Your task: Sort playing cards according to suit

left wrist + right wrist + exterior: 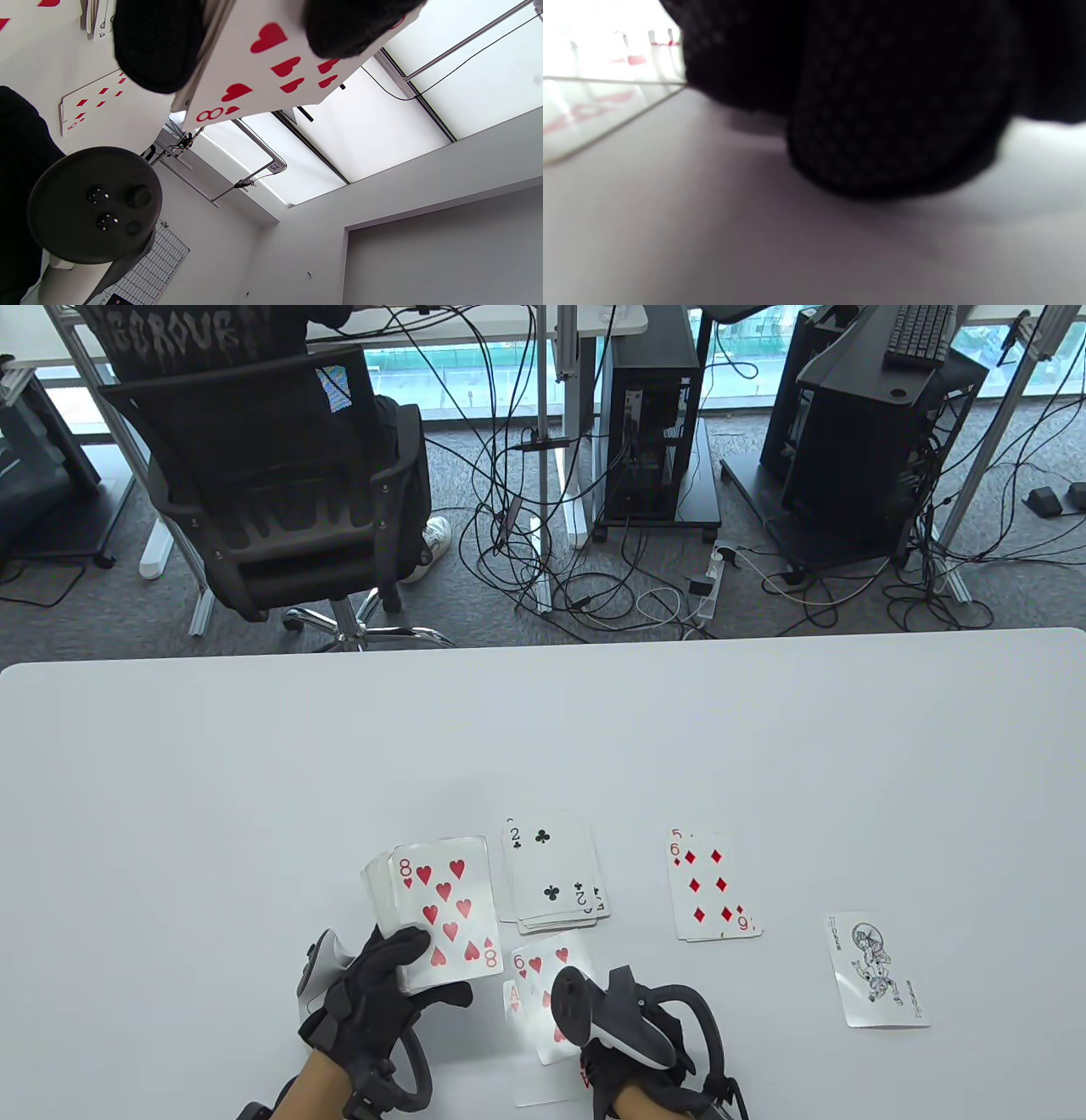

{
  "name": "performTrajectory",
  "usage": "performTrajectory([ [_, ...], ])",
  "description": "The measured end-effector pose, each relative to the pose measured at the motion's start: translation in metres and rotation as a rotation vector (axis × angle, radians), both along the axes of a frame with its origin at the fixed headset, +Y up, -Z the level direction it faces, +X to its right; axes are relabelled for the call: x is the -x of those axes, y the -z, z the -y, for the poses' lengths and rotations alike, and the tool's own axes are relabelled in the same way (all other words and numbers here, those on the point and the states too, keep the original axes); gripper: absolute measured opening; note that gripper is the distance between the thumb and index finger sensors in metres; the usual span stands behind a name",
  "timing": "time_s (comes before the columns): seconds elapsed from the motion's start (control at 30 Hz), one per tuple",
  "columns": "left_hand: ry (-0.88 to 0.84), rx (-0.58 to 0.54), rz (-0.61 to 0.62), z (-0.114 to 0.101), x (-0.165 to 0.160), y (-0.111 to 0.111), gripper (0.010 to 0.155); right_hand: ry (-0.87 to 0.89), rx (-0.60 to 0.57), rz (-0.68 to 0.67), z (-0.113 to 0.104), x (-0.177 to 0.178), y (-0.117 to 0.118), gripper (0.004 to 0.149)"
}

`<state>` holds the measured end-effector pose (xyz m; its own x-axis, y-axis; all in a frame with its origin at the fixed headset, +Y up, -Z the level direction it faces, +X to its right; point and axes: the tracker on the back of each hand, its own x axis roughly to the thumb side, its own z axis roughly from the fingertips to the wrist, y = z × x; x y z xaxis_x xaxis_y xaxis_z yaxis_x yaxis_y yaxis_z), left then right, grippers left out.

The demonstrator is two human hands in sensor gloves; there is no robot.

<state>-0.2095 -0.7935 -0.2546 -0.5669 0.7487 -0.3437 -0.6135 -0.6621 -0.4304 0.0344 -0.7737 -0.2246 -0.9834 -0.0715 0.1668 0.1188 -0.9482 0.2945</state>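
Note:
My left hand (pixel 386 984) grips a stack of cards (pixel 441 912) face up, with the eight of hearts (pixel 271 63) on top; its thumb (pixel 157 46) lies across the face. On the table lie a clubs pile (pixel 551 869) topped by the two, a diamonds pile (pixel 708 891) topped by the six, and a hearts pile (pixel 543 976) showing a six over an ace. My right hand (pixel 628 1044) sits at the hearts pile's near right corner. Its tracker hides the fingers. In the blurred right wrist view a gloved fingertip (pixel 895 127) is down at the table beside a card edge (pixel 594 106).
A joker (pixel 878 971) lies alone at the right. Another white card (pixel 547 1082) lies partly under my right hand at the near edge. The white table (pixel 254 780) stretches bare behind the piles. Beyond it are an office chair (pixel 271 492) and floor cables.

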Motion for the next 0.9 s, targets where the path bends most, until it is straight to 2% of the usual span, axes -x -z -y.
performTrajectory([
  [0.27, 0.007, 0.003, 0.004, 0.000, 0.000, -0.001, 0.055, -0.069, 0.007, -0.015, -0.001, 0.002, 0.000, 0.047],
  [0.37, 0.012, 0.007, 0.007, 0.000, -0.001, -0.001, 0.055, -0.056, -0.036, -0.023, -0.011, 0.003, 0.001, 0.050],
  [0.5, 0.018, 0.008, 0.013, 0.001, -0.001, -0.001, 0.055, 0.170, -0.185, -0.003, -0.042, 0.004, 0.003, 0.052],
  [0.6, 0.026, 0.010, 0.022, 0.001, -0.002, -0.001, 0.055, 0.410, -0.313, -0.034, -0.069, 0.009, 0.003, 0.054],
  [0.67, 0.030, 0.009, 0.028, 0.001, -0.003, -0.002, 0.055, 0.566, -0.405, -0.054, -0.079, 0.013, 0.001, 0.054],
  [0.77, 0.035, 0.003, 0.040, 0.001, -0.004, -0.002, 0.055, 0.791, -0.511, -0.084, -0.079, 0.019, -0.006, 0.054],
  [0.83, 0.041, 0.002, 0.050, 0.001, -0.006, -0.002, 0.055, 0.862, -0.521, -0.114, -0.072, 0.023, -0.008, 0.055],
  [0.9, 0.052, 0.003, 0.065, 0.002, -0.009, -0.003, 0.055, 0.901, -0.473, -0.145, -0.064, 0.026, -0.011, 0.059],
])
